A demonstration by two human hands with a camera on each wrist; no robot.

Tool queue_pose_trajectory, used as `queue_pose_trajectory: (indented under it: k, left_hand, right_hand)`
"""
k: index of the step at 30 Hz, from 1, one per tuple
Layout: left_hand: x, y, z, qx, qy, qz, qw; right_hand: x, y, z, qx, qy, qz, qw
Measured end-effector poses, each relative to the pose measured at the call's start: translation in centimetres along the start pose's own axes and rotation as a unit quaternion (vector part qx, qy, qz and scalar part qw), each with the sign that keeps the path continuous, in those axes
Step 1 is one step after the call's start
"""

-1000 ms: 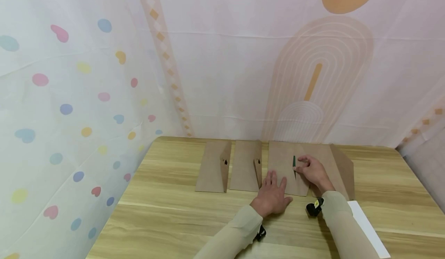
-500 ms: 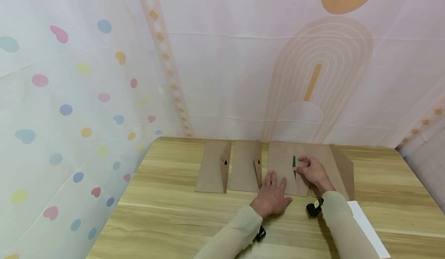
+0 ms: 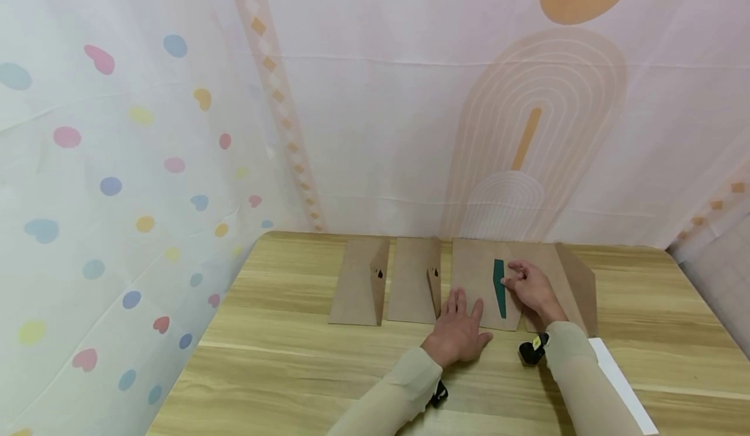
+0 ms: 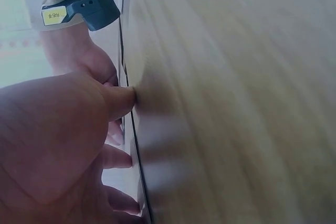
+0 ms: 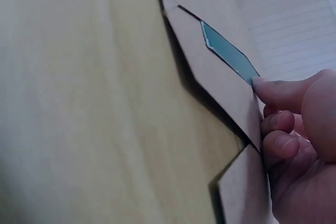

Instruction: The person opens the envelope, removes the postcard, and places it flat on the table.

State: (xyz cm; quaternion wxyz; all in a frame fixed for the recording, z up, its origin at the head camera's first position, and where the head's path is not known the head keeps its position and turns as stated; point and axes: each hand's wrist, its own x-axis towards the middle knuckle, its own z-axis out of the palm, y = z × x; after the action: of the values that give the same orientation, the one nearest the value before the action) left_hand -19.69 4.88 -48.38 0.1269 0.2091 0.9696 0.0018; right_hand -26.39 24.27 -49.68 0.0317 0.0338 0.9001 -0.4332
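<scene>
A long teal piece [image 3: 499, 293] with tapered ends shows its broad face on a brown board [image 3: 473, 263] in the head view. My right hand [image 3: 532, 293] touches its right edge with the thumb, the index finger held apart above. In the right wrist view the thumb tip [image 5: 260, 83] meets the near end of the teal piece [image 5: 231, 56], and the other fingers bend beneath the thumb. Spread fingers of my left hand [image 3: 457, 335] rest on the front left corner of the same board, with the palm over the table.
Two narrower brown boards [image 3: 355, 280] with raised folded flaps and small black spots stand to the left. Another brown board [image 3: 553, 273] lies at the right, its side flap [image 3: 580, 286] angled. A white strip [image 3: 624, 384] lies by my right sleeve. Behind the wooden table [image 3: 281, 371] hangs a patterned curtain.
The teal piece showed only as a thin dark green sliver before; now its broad face is visible. My right hand has shifted very slightly right, while the left stays in place.
</scene>
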Motion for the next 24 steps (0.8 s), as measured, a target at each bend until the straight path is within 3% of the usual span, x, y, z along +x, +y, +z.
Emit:
queue_pose_trajectory:
  k: [11, 24]
  left_hand:
    - [0.09, 0.21, 0.03, 0.01, -0.006, -0.005, 0.9999]
    - [0.02, 0.87, -0.13, 0.017, -0.018, -0.024, 0.9994]
  right_hand:
    - [-0.13, -0.57, -0.04, -0.012, -0.033, -0.011, 0.999]
    - [-0.16, -0.9, 0.21, -0.021, -0.018, 0.013, 1.0]
